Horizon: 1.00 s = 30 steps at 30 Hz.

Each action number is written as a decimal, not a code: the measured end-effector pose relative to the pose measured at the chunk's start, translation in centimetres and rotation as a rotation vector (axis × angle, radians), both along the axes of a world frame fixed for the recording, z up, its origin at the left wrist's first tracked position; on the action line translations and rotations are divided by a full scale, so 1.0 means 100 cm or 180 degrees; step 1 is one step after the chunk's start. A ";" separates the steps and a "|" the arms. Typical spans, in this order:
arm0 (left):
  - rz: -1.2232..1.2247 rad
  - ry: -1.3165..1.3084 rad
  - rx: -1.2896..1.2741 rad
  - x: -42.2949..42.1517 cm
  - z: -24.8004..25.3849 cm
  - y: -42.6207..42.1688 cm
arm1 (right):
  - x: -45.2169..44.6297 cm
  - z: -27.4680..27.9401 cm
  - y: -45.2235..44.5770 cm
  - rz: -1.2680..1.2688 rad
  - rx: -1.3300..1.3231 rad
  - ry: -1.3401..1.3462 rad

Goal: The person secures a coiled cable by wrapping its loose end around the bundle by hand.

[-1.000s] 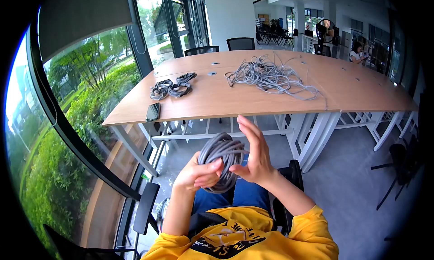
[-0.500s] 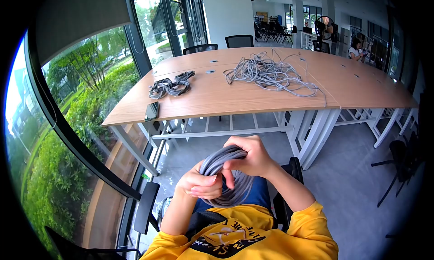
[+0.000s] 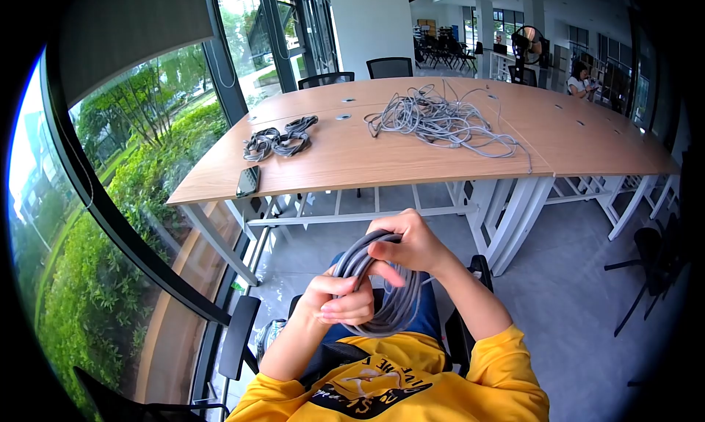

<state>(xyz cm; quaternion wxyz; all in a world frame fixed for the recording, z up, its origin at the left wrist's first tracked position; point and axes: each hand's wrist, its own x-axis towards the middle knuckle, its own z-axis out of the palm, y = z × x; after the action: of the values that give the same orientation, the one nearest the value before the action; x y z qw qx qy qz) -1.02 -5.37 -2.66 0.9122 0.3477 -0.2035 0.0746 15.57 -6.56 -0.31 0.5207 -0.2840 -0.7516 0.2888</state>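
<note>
A grey cable point(image 3: 402, 304), wound into a thick coil of several loops, is held above my lap. My left hand point(image 3: 344, 299) wraps its fingers around the left side of the coil. At the upper right of the loops, my right hand point(image 3: 408, 243) grips the cable between thumb and fingers, with one finger reaching across the coil's opening. Parts of the loops are hidden behind both hands.
On the wooden table point(image 3: 316, 172) ahead lie a loose tangle of grey cable point(image 3: 440, 119), some small bundled cables point(image 3: 280, 140) and a phone point(image 3: 248, 180). Chair armrests point(image 3: 239, 337) flank me. Another person point(image 3: 580, 81) is far back right.
Both hands have shifted slightly with the coil, which now shows more of its right-hand loops. A finger of my right hand has straightened across the opening. The things on the table have stayed put.
</note>
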 end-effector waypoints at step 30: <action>0.1181 -0.2071 -0.0716 -0.060 0.057 -0.003 | 0.035 -0.037 0.060 -0.1054 -0.0919 0.0998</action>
<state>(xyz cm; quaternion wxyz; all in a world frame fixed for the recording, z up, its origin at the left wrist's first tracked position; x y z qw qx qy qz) -7.03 -5.62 3.03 0.8034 0.2347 -0.4063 0.3665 19.06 -0.58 -3.97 0.6250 -0.4261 -0.5561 0.3443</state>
